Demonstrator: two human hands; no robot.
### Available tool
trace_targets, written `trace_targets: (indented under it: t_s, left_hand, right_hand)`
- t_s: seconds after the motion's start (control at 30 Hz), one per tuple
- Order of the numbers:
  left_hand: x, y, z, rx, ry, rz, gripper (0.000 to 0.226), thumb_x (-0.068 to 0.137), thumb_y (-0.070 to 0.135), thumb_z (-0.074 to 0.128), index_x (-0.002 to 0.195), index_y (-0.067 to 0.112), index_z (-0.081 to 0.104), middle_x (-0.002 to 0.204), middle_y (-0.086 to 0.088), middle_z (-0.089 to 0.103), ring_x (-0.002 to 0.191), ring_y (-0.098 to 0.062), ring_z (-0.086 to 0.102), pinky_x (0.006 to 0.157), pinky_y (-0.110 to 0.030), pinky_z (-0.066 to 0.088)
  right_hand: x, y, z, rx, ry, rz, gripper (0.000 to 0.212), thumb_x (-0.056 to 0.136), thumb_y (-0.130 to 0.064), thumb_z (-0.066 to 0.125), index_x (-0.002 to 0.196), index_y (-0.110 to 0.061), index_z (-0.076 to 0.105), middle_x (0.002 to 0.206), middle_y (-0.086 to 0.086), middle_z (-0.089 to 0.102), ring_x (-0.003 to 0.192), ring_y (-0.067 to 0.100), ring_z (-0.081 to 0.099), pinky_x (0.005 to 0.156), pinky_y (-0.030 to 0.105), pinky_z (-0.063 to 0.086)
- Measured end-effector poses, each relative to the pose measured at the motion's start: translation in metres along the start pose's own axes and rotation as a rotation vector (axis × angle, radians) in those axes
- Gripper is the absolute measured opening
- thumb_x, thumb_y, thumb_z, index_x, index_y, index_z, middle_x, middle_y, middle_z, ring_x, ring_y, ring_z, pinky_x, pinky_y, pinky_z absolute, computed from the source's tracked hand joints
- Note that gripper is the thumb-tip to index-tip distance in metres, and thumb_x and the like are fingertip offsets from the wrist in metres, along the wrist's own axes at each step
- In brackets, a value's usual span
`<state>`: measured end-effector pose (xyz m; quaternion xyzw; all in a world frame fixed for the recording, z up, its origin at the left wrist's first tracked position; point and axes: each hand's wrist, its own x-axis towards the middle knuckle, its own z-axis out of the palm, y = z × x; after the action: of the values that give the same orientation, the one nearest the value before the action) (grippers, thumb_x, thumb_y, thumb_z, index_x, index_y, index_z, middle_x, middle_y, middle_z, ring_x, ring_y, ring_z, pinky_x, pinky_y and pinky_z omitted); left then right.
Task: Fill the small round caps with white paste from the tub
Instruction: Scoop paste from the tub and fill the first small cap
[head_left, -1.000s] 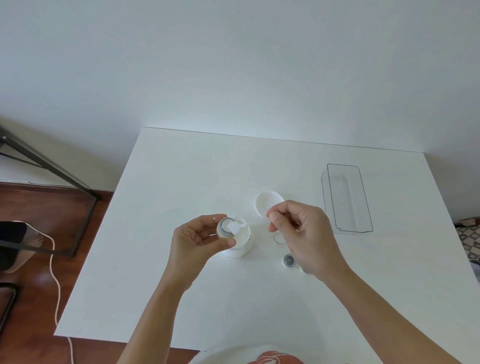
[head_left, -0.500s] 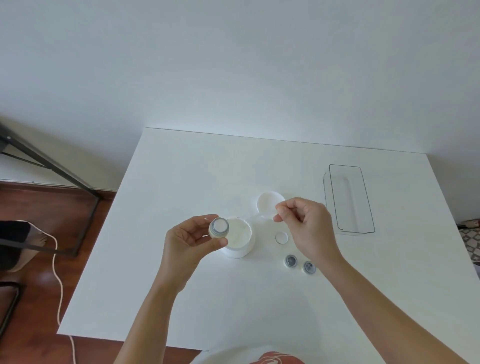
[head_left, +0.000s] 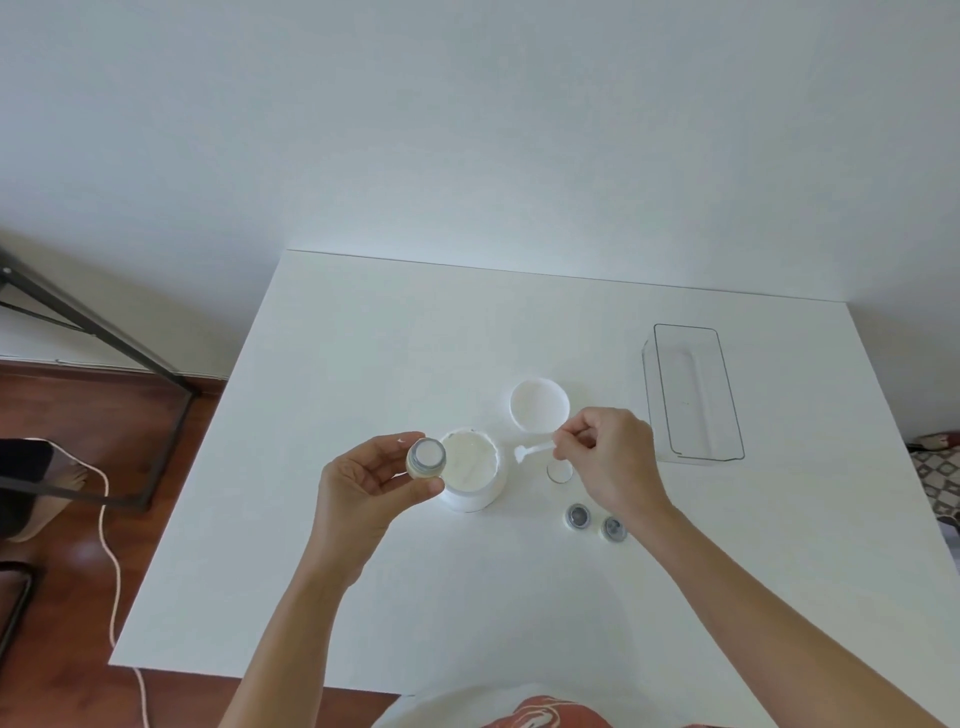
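white table against a plain white wall, wood floor to the left. the open tub of white paste sits near the middle of the table, upright, paste surface exposed. your left hand holds one small round cap just left of the tub's rim, fingers and thumb curled round its side, open face up and showing white inside. your right hand is to the right of the tub, fingertips pinching the handle of a small white spatula; its blade end points left toward the tub, a dab of white on it, above the table and apart from the tub's rim. just below the spatula a clear round cap rests on the table; contents cannot be told. two more caps and, dark grey inside, lie side by side nearer to you, right of the tub, by your right wrist. the tub's lid lies upturned just beyond the tub, to its far right. a clear rectangular tray stands well apart at the far right. black metal frame and a pale cord on the floor, left.
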<state>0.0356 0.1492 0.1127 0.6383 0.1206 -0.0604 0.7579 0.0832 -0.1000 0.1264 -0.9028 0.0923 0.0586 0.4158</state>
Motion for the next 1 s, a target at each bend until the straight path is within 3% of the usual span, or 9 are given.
trace_targets:
  t_s: [0.17, 0.3, 0.37, 0.43, 0.5, 0.63, 0.77, 0.9, 1.0]
  left_hand:
    - [0.002, 0.0, 0.003, 0.001, 0.0, -0.001, 0.039, 0.06, 0.0, 0.086, 0.091, 0.022, 0.079, 0.096, -0.002, 0.079, 0.087, -0.013, 0.075, 0.074, -0.019, 0.057]
    - [0.002, 0.001, 0.006, -0.001, -0.011, 0.001, 0.041, 0.066, -0.01, 0.083, 0.09, 0.022, 0.079, 0.095, -0.001, 0.079, 0.086, -0.012, 0.075, 0.073, -0.018, 0.057]
    - [0.002, 0.001, 0.007, -0.002, -0.017, 0.002, 0.042, 0.067, -0.013, 0.081, 0.089, 0.022, 0.079, 0.095, -0.001, 0.079, 0.086, -0.012, 0.075, 0.072, -0.018, 0.057]
    - [0.001, 0.001, 0.008, -0.009, -0.016, 0.003, 0.042, 0.068, -0.014, 0.081, 0.089, 0.022, 0.079, 0.095, -0.001, 0.079, 0.087, -0.013, 0.075, 0.072, -0.018, 0.057]
    - [0.001, 0.001, 0.009, -0.019, -0.011, 0.004, 0.042, 0.068, -0.013, 0.081, 0.089, 0.023, 0.079, 0.096, 0.0, 0.079, 0.088, -0.013, 0.075, 0.073, -0.019, 0.057]
    - [0.002, 0.001, 0.01, -0.032, -0.009, 0.006, 0.04, 0.067, -0.014, 0.081, 0.091, 0.018, 0.077, 0.098, -0.001, 0.078, 0.09, -0.014, 0.074, 0.074, -0.019, 0.056]
    - [0.003, 0.0, 0.013, -0.03, -0.019, 0.002, 0.039, 0.067, -0.015, 0.082, 0.096, 0.01, 0.074, 0.099, -0.003, 0.077, 0.09, -0.016, 0.073, 0.075, -0.021, 0.056]
    - [0.002, 0.002, 0.02, -0.009, -0.045, 0.009, 0.043, 0.061, -0.011, 0.087, 0.093, 0.015, 0.075, 0.098, -0.002, 0.077, 0.091, -0.017, 0.072, 0.078, -0.024, 0.057]
    - [0.002, 0.005, 0.023, -0.002, -0.048, 0.018, 0.043, 0.06, -0.011, 0.087, 0.089, 0.019, 0.075, 0.097, 0.001, 0.077, 0.092, -0.015, 0.072, 0.079, -0.025, 0.057]
  right_hand:
    - [-0.01, -0.003, 0.003, -0.025, -0.04, -0.251, 0.004, 0.087, -0.013, 0.068, 0.088, -0.013, 0.072, 0.067, 0.002, 0.069, 0.058, 0.016, 0.059, 0.058, 0.023, 0.048]
    - [-0.016, 0.0, 0.01, -0.447, -0.175, -0.809, 0.029, 0.075, 0.01, 0.069, 0.099, -0.005, 0.073, 0.061, 0.001, 0.057, 0.062, 0.023, 0.056, 0.056, 0.027, 0.051]
    - [-0.016, 0.005, 0.007, -0.608, -0.253, -0.959, 0.034, 0.072, 0.014, 0.064, 0.096, -0.007, 0.074, 0.064, -0.002, 0.063, 0.066, 0.02, 0.055, 0.06, 0.022, 0.047]
    - [-0.016, 0.008, 0.001, -0.708, -0.231, -1.005, 0.032, 0.068, 0.011, 0.065, 0.086, -0.013, 0.075, 0.065, -0.006, 0.064, 0.065, 0.016, 0.055, 0.061, 0.013, 0.028]
    - [-0.016, 0.013, -0.005, -0.729, -0.2, -1.006, 0.035, 0.06, 0.013, 0.068, 0.081, -0.013, 0.074, 0.064, -0.006, 0.063, 0.064, 0.016, 0.056, 0.061, 0.013, 0.024]
    - [-0.017, 0.014, -0.019, -0.476, -0.176, -0.882, 0.031, 0.068, 0.018, 0.063, 0.088, -0.004, 0.072, 0.075, 0.002, 0.066, 0.072, 0.023, 0.058, 0.061, 0.028, 0.052]
    - [-0.024, -0.011, -0.028, 0.092, 0.11, -0.37, 0.013, 0.091, -0.011, 0.063, 0.082, -0.019, 0.069, 0.073, -0.011, 0.071, 0.062, 0.007, 0.06, 0.057, 0.022, 0.048]
    - [-0.027, -0.04, -0.03, 0.315, 0.028, -0.116, 0.016, 0.093, -0.02, 0.059, 0.079, -0.02, 0.068, 0.071, -0.011, 0.074, 0.063, 0.036, 0.056, 0.059, 0.046, 0.051]
    - [-0.031, -0.052, -0.026, 0.305, -0.004, -0.087, 0.016, 0.092, -0.018, 0.06, 0.079, -0.018, 0.068, 0.069, -0.009, 0.074, 0.056, 0.02, 0.059, 0.065, 0.047, 0.052]
